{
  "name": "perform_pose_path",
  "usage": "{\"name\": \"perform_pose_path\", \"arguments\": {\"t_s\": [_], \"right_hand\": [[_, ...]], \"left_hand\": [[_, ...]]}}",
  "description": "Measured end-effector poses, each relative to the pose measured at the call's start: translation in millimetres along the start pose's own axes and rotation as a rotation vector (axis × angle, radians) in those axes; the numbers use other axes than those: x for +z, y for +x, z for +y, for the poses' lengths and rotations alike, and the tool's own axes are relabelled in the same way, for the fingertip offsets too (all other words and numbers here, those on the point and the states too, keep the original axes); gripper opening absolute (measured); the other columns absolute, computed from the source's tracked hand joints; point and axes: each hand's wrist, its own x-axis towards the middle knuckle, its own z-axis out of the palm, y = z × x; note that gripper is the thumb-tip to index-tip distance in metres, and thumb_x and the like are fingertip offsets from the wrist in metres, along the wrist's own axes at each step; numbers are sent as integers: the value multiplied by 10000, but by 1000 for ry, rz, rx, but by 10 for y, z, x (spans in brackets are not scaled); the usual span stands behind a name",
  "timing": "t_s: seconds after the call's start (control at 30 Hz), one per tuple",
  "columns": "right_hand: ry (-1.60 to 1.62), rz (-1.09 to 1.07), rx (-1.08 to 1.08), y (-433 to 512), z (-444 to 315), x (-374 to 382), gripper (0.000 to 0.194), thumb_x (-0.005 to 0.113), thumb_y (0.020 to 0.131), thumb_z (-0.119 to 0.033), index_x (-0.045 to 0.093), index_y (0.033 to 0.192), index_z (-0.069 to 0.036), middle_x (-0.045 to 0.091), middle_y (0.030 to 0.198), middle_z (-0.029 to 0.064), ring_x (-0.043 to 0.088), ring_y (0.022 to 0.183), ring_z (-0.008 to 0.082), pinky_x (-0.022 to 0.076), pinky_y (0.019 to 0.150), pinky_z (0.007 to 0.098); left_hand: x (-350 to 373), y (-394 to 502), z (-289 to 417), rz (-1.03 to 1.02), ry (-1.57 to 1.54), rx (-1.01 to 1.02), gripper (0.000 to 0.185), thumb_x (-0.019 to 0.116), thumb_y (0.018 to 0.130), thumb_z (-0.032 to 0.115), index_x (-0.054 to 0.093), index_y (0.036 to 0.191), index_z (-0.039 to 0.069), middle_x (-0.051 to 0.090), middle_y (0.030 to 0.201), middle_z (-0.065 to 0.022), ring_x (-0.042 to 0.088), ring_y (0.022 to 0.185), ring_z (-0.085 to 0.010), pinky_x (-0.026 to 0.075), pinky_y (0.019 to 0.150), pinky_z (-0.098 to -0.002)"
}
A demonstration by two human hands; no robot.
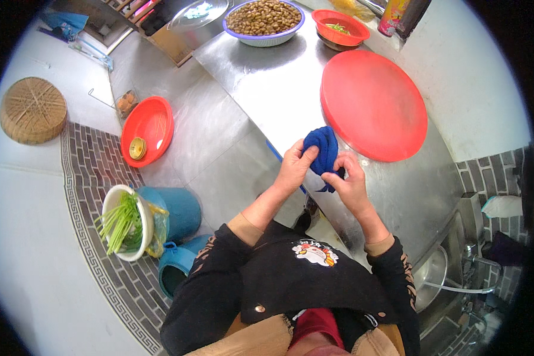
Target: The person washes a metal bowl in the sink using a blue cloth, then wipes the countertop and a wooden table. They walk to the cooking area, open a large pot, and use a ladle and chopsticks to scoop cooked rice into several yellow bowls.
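A folded blue cloth (pixel 322 149) is held up between both hands over the edge of the stainless steel table (pixel 271 107). My left hand (pixel 295 165) grips its left side, the thumb pressed across the fabric. On the right, my right hand (pixel 349 180) pinches the lower edge with thumb and bent fingers. Part of the cloth's lower end is hidden by the fingers. Just beyond the hands lies a round red board (pixel 374 104), its near rim close to the cloth.
A basin of brown nuts or beans (pixel 264 20) and a red colander (pixel 341 29) stand at the table's far end. Left are a red basin (pixel 147 129), a bowl of green stalks (pixel 123 224) and a blue barrel (pixel 171 211). A sink (pixel 431 276) with a tap is at lower right.
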Motion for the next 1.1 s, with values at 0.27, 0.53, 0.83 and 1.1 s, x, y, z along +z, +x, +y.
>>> {"name": "perform_pose_path", "arguments": {"t_s": [0.27, 0.53, 0.83, 1.1], "right_hand": [[906, 187, 623, 703, 127, 490, 146, 589, 910, -218, 548, 844, -94, 546, 772, -47, 505, 700, 33, 435, 623, 199], [681, 302, 715, 1271, 239, 1080, 212, 557, 919, -247, 580, 1018, -60, 621, 899, 48, 604, 776, 125, 509, 643, 254], [505, 469, 944, 606, 491, 819, 138, 528, 923, -207, 587, 955, -86, 640, 817, 28, 586, 658, 82, 485, 588, 225], [485, 712, 1058, -158, 409, 564, 122, 534, 923, -191, 590, 951, -86, 635, 797, 25, 579, 622, 80, 478, 546, 208]], "left_hand": [[-1165, 727, 475, -71, 425, 161, 250, 497, 924, 131, 607, 1082, -29, 648, 910, -33, 569, 793, -82, 472, 721, -234], [-1963, 1491, 1369, 163, 285, 89, 287, 418, 951, 150, 612, 1080, -16, 661, 950, -84, 612, 809, -129, 492, 741, -259], [-2611, 2599, 745, -626, 617, -192, 479, 558, 903, 251, 459, 1343, 89, 430, 1388, -81, 428, 1234, -197, 343, 1021, -332], [-2430, 3173, -221, -81, 1676, 331, 739, 445, 860, 569, 294, 1421, 112, 208, 1471, -230, 174, 1352, -435, 130, 1055, -613]]}}
